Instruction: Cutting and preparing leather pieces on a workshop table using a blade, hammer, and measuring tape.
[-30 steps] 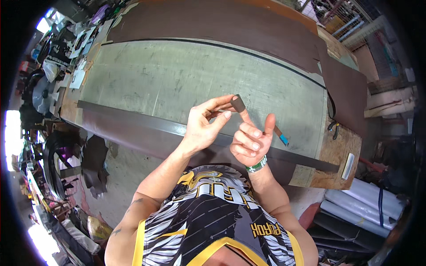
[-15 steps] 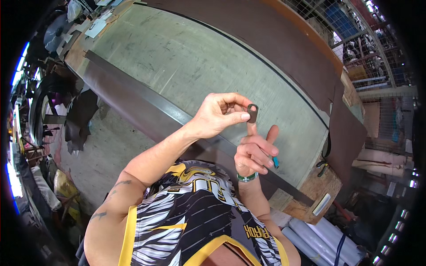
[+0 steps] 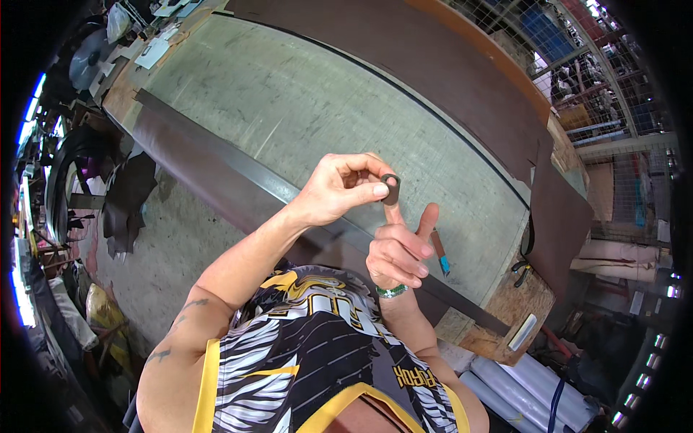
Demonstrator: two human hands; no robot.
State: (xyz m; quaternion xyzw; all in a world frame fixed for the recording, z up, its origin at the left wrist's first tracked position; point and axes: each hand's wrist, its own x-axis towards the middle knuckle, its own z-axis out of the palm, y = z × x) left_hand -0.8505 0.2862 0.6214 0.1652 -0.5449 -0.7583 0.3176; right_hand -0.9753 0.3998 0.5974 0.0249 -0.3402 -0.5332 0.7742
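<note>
While pinched in left hand (image 3: 339, 191) fingers, small dark ring (image 3: 390, 189), opening facing sideways.

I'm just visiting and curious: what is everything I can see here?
loop: one, dark brown, pinched at left fingertips
cutting mat: one, grey-green, covering the table
dark sheet: one, brown, along the mat's far edge
strip: one, dark brown, along the mat's near edge
knife: one, brown with blue tip, on the mat by the right hand
pliers: one, dark, at the table's right end
rolls: several, pale, below the table
left hand: holds the loop
right hand: forefinger up under the loop, green wristband
</note>
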